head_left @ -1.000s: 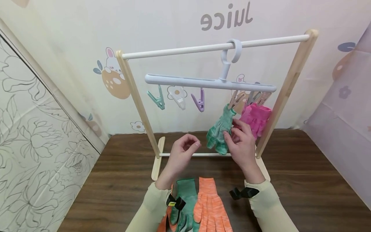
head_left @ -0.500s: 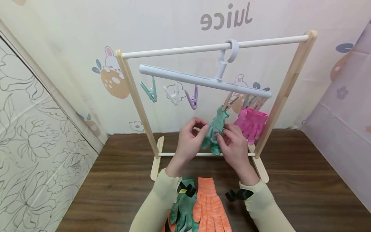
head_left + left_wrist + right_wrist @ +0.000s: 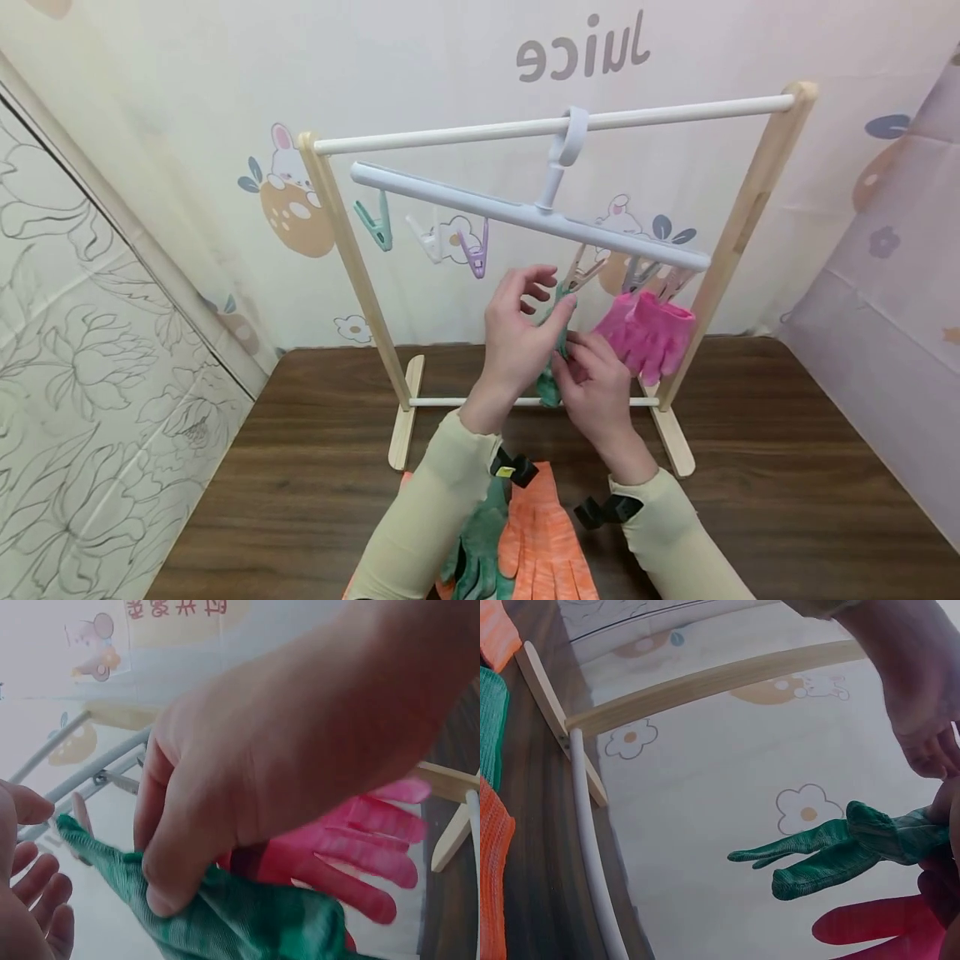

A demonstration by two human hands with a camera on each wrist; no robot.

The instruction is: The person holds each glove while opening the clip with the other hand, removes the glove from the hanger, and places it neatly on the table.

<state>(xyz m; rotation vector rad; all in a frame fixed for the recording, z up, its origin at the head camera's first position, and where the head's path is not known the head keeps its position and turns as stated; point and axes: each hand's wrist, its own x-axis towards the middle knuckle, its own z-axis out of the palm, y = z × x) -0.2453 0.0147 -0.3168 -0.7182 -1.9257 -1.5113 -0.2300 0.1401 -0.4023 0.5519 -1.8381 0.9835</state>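
Note:
A green glove hangs by its cuff from a beige clothespin on the grey-white hanger. My right hand pinches the glove between thumb and fingers, as the left wrist view also shows. Beside the glove's cuff is my left hand, its fingers spread and slightly bent, just below the clothespin. Whether its thumb touches the cloth is hard to tell. Farther right, pink gloves hang from a grey clothespin and a pinkish clothespin. In the right wrist view, the green glove's fingers dangle free.
A wooden rack with a white top rod carries the tilted hanger. Green, white and purple clothespins hang at its left. An orange glove and a green one lie on the dark table.
My left hand has moved right and up to the green glove's cuff. The hanger has tilted, right end lower, and its hook has shifted left. My right hand has stayed on the glove, moving slightly left.

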